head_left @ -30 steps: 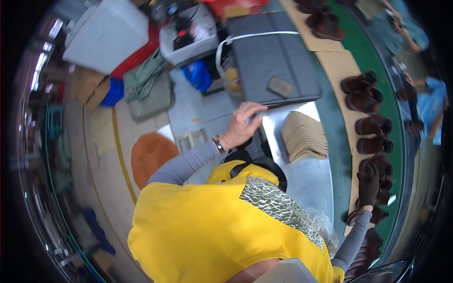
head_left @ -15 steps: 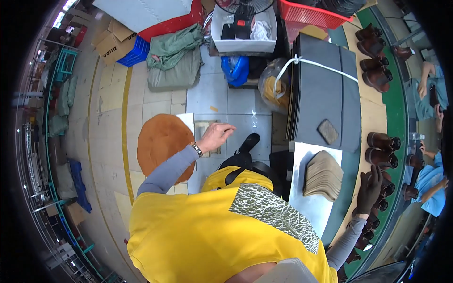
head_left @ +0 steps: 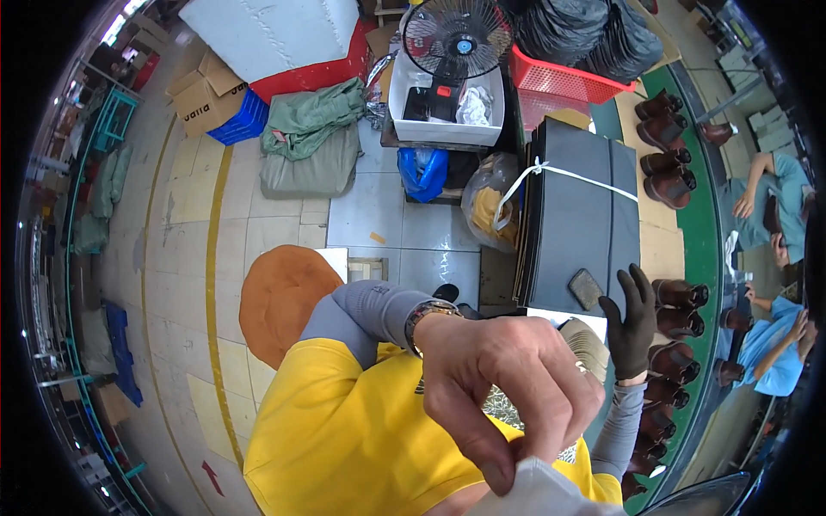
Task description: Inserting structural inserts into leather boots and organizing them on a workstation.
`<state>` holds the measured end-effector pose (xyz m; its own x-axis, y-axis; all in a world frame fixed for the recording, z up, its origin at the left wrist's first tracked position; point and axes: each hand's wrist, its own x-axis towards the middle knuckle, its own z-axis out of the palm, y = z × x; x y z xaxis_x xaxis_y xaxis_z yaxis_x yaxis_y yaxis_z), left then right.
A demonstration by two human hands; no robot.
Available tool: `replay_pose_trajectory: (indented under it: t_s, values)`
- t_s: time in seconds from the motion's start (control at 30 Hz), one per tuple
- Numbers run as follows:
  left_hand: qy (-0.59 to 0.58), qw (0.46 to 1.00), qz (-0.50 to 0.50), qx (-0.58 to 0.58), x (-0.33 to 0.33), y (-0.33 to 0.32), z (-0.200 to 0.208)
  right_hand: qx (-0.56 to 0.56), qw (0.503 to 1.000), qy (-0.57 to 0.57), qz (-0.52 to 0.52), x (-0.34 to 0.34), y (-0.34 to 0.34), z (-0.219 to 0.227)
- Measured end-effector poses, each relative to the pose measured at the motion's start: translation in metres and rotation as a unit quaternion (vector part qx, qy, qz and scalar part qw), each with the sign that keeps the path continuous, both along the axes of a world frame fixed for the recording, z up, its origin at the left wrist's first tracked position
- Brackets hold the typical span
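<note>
My bare left hand [head_left: 508,378], a watch at its wrist, is raised large at the lower middle. Its thumb and fingers pinch the upper edge of a white, cloth-like piece [head_left: 546,494] at the lower edge; what that piece is does not show fully. My right hand [head_left: 632,322] wears a dark glove and holds nothing, its fingers spread. It hovers between a stack of dark grey sheets [head_left: 576,215] tied with white cord and a row of brown leather boots [head_left: 680,294]. A small dark block [head_left: 586,289] lies on the sheets. Curved beige pieces [head_left: 583,344] in a stack are partly hidden behind my left hand.
A round orange-brown piece [head_left: 284,301] lies at the left. Ahead stand a fan [head_left: 456,39] in a white box [head_left: 447,129], a red basket [head_left: 568,79] and a green cloth bundle [head_left: 314,120]. Two other people in blue-green [head_left: 774,198] and blue [head_left: 779,344] clothes work at the far right.
My left hand has come up from above the floor toward the lower edge and pinches the white piece. My gloved right hand has moved forward from the nearer boots and spread its fingers.
</note>
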<state>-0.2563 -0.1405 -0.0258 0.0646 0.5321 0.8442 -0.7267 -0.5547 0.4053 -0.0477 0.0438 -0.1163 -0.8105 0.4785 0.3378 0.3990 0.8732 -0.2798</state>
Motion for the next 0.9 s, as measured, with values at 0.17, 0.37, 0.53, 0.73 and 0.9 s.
replay_pose_trajectory:
  t_s: [0.17,0.37,0.53,0.73,0.9]
  values:
    - [0.081,0.996,-0.049,-0.003,0.001,0.009,-0.007,-0.021,0.997,0.035,0.06,-0.009,0.013,-0.017]
    - [0.14,0.986,-0.005,0.085,-0.013,0.007,-0.034,-0.064,0.991,-0.012,0.117,-0.067,0.017,-0.027]
    - [0.112,0.947,0.282,0.101,-0.177,0.032,-0.049,-0.041,0.994,0.025,0.099,-0.107,0.05,-0.052]
    - [0.042,0.625,0.709,-0.324,-0.449,0.104,-0.115,0.01,0.998,0.031,-0.05,-0.148,0.074,-0.12]
    - [0.268,0.507,0.714,-0.4,-0.53,0.184,-0.198,-0.046,0.993,0.049,-0.096,-0.148,0.074,-0.123]
